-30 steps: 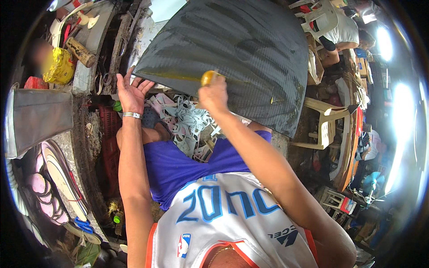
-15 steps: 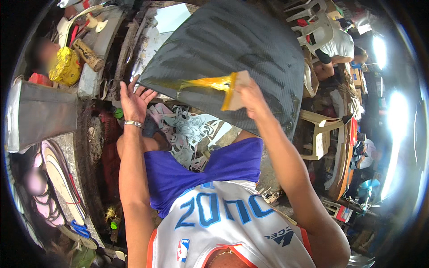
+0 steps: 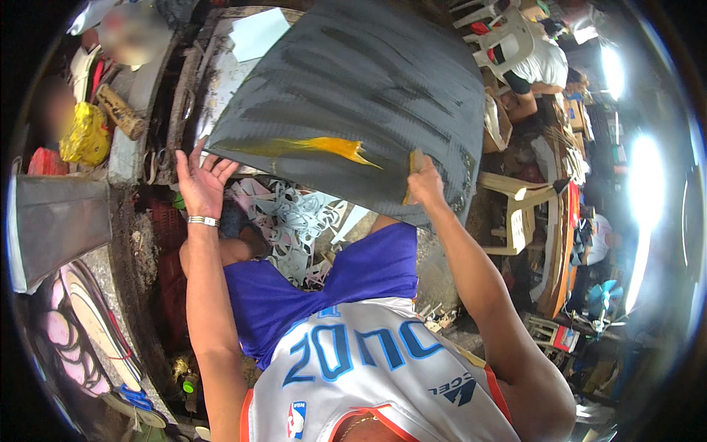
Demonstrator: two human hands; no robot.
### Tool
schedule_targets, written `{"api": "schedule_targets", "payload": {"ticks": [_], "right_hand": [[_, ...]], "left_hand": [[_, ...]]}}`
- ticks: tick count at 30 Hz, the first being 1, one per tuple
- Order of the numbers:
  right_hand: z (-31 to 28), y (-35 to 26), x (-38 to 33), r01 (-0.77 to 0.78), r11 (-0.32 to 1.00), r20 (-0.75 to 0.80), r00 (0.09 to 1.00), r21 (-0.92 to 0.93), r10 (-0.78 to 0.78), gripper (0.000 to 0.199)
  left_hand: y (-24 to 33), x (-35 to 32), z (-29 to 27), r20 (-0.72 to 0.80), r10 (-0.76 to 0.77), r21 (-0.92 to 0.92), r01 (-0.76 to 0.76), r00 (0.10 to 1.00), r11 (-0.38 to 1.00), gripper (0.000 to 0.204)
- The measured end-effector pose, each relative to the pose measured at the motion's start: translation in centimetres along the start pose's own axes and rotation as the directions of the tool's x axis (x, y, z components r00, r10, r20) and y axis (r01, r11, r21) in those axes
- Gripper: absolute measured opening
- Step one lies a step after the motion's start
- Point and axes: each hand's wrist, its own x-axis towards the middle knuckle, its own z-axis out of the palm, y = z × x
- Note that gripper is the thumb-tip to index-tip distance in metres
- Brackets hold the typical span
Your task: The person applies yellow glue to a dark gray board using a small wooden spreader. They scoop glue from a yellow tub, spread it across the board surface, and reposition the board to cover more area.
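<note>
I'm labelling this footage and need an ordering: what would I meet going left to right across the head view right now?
Grey box-like thing → open left hand → bright yellow smear on the dark sheet → right hand gripping a spreader → beige plastic chair → blue fan.

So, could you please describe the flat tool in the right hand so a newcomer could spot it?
Find the large dark sheet across the upper middle. Near its lower right edge, the right hand grips a small tan-and-yellow flat tool. Unlike the yellow smear to its left, it is a solid piece.
</note>
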Motion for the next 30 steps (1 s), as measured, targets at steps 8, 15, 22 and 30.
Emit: {"api": "schedule_targets", "payload": {"ticks": [8, 15, 22, 30], "right_hand": [[7.9, -13.6, -1.9, 0.273, 0.962, 0.11, 0.956, 0.005, -0.271, 0.048], [10.5, -21.1, -4.5, 0.263, 0.957, 0.221, 0.933, 0.123, -0.284, 0.05], [13.6, -24.0, -5.3, 0.331, 0.908, 0.21, 0.898, 0.256, -0.387, 0.051], [9.9, -24.7, -2.0, 0.466, 0.863, 0.172, 0.85, 0.195, -0.498, 0.045]], "left_hand": [[-0.1, 0.3, -0.3, 0.022, 0.002, -0.002, -0.002, 1.0, 1.0, 0.093], [-0.2, 0.3, -0.2, 0.025, 0.034, -0.029, -0.033, 0.999, 0.999, 0.084], [0.3, 0.5, -0.2, 0.081, 0.042, -0.082, -0.035, 0.996, 0.996, 0.082], [0.7, 0.6, 0.4, 0.078, 0.028, -0.061, -0.024, 0.997, 0.998, 0.086]]}}
